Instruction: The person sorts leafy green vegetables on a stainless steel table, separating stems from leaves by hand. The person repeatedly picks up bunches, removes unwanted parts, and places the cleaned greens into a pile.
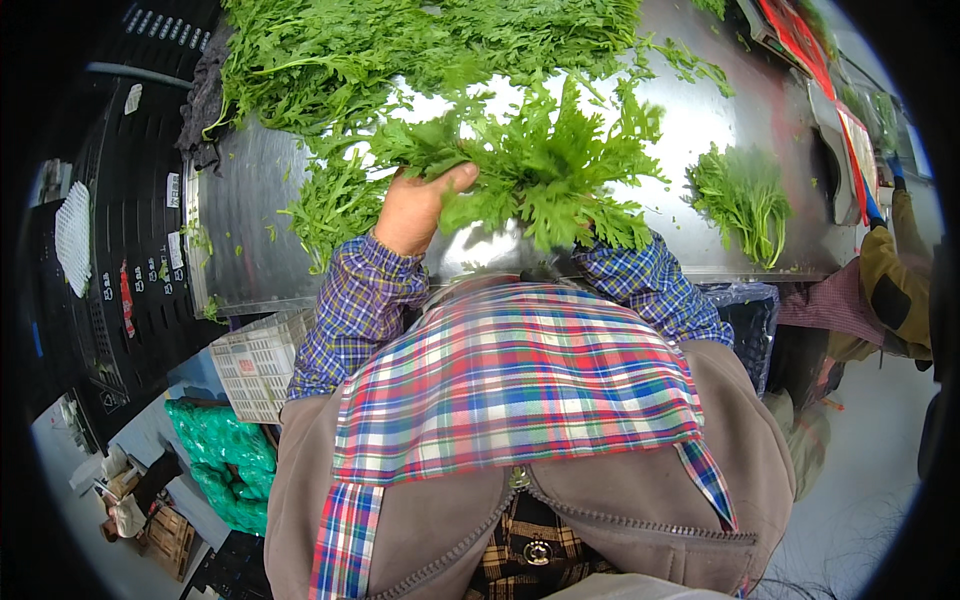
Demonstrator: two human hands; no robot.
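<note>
My left hand [420, 208] is closed round a few leafy sprigs of chrysanthemum greens [418, 145], its thumb laid over them. Just right of it a fuller bunch of the same greens [560, 165] fans out above the metal table. Its leaves cover my right hand, so only the blue checked right sleeve [635, 275] shows, ending under the bunch; the fingers are hidden. Beside my left wrist lies a small pile of loose greens [335, 208]. Farther right, a separate bunch [742, 205] rests on the table with its stems toward me.
A large heap of greens [430, 45] covers the table's far side. The steel table [255, 250] carries leaf scraps. Black crates [130, 200] stand at the left, with a white crate [258, 365] below the table edge. Another person's sleeve [895, 285] shows at far right.
</note>
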